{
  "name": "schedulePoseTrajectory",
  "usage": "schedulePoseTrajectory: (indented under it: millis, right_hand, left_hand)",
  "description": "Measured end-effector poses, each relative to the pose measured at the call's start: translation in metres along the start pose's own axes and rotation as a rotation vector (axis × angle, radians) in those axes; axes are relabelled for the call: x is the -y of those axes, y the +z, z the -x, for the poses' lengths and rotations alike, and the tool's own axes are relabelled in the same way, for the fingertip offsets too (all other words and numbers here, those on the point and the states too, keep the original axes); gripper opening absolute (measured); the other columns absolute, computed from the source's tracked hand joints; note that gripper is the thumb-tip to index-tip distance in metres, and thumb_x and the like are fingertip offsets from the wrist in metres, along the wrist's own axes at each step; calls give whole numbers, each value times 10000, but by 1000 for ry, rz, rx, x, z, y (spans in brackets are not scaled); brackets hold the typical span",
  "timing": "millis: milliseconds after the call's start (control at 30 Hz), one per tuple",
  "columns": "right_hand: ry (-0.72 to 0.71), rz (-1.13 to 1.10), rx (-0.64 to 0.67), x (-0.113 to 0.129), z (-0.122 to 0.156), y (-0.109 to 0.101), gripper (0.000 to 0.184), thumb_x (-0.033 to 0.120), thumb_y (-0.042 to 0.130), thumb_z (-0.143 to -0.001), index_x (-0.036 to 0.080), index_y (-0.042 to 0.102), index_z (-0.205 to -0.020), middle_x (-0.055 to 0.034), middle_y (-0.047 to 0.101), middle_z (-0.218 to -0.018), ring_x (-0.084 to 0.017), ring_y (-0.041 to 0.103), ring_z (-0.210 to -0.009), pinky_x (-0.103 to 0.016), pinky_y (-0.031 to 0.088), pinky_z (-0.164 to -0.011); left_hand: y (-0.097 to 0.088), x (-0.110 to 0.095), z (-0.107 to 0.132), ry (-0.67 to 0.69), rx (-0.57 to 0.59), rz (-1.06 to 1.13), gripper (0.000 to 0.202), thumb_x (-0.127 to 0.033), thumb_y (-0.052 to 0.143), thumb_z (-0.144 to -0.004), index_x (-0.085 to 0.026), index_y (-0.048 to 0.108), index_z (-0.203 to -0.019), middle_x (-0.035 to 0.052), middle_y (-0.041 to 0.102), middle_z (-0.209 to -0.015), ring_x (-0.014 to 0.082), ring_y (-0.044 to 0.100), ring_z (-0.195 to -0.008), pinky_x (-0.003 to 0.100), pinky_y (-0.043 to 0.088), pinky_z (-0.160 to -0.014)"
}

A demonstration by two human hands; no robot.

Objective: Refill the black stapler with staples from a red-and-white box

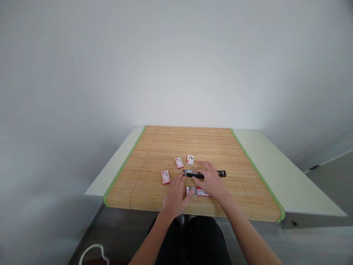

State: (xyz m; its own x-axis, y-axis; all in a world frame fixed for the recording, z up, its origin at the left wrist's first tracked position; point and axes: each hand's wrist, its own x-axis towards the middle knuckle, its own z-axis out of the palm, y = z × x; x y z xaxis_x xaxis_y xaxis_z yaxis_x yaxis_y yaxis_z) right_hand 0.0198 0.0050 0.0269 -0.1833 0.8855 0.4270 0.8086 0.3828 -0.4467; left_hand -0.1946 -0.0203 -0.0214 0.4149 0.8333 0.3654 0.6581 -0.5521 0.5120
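Wall (187,66): plain and pale; it fills the view behind the table and down the left, greyer towards the sides
Floor (118,226): dark grey below the table's near edge; a white cord (95,246) loops over it at lower left
Table (116,167): white top, bare strips on both sides of the mat
Mat (160,147): thin tan slats, running crosswise; green trim (125,165) on both side edges; its near edge overhangs the table
Left box (166,177): red and white, flat on the mat, just beside the left hand
Left hand (173,197): fingers at the black tool's left end, thumb wide of them; palm down
Middle box (179,163): red and white, tilted slightly, beyond the left hand
Small box (190,159): white with a dark picture, beyond the black tool
Black tool (191,173): long, lying crosswise on the mat between the small box and the package; partly under the right hand
Package (202,192): red and white, near the mat's front edge, partly hidden by the right hand
Legs (204,239): dark-clothed, below the table edge
Right hand (211,180): over the black tool's middle, fingers spread and bent; cannot tell whether they grip it
Knob (294,223): small and dark, below the table's right front
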Motion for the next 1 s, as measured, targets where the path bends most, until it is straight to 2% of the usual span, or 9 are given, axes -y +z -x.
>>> schedulePoseTrajectory:
  millis: [133,200,433,567,733,867,1000]
  right_hand:
    - [11,16,81,-10,-5,23,202,305,721,-851,260,787,-1036,-96,575,-1425,-328,448,-1360,-542,385,-1134]
    - [42,-22,79,-14,-3,32,215,306,708,-864,251,784,-1057,-98,592,-1413,-314,463,-1355,-531,375,-1147]
    - [173,-210,-63,-10,-8,46,138,315,680,-903,249,771,-983,-98,647,-1312,-277,537,-1284,-490,376,-1137]
    - [151,-307,-104,-3,-15,48,95,308,675,-919,235,733,-939,-92,672,-1238,-255,581,-1210,-463,407,-1094]
    - [77,-371,-54,3,-25,42,101,325,658,-935,239,705,-911,-67,725,-1102,-243,632,-1099,-453,437,-1044]
    - [68,-378,-32,8,-25,21,143,339,598,-963,240,701,-979,-53,732,-1052,-228,651,-1036,-410,470,-986]
    - [-62,-310,155,15,-9,0,109,309,618,-953,248,707,-961,-36,732,-976,-218,651,-963,-372,472,-920]
  left_hand:
    - [3,2,-1,11,20,-44,624,-451,528,-996,-235,347,-1552,122,373,-1622,305,359,-1502,568,311,-1244]
    - [4,3,-1,11,20,-52,627,-455,523,-997,-234,345,-1556,120,384,-1618,305,363,-1500,573,304,-1247]
    - [3,3,-1,6,17,-15,668,-456,595,-948,-228,361,-1530,133,393,-1610,316,371,-1496,585,321,-1232]
    - [-1,-1,-2,4,2,70,658,-406,705,-856,-223,447,-1432,148,426,-1576,340,391,-1478,607,317,-1222]
    - [-7,-4,-1,-3,16,137,621,-382,780,-773,-237,506,-1311,145,428,-1571,354,386,-1480,620,301,-1219]
    - [-11,-1,0,9,54,146,635,-343,824,-714,-243,523,-1264,136,381,-1606,353,329,-1512,608,270,-1237]
    - [-12,0,-1,17,73,135,459,-199,756,-737,-256,577,-1157,94,350,-1632,324,320,-1519,579,265,-1246]
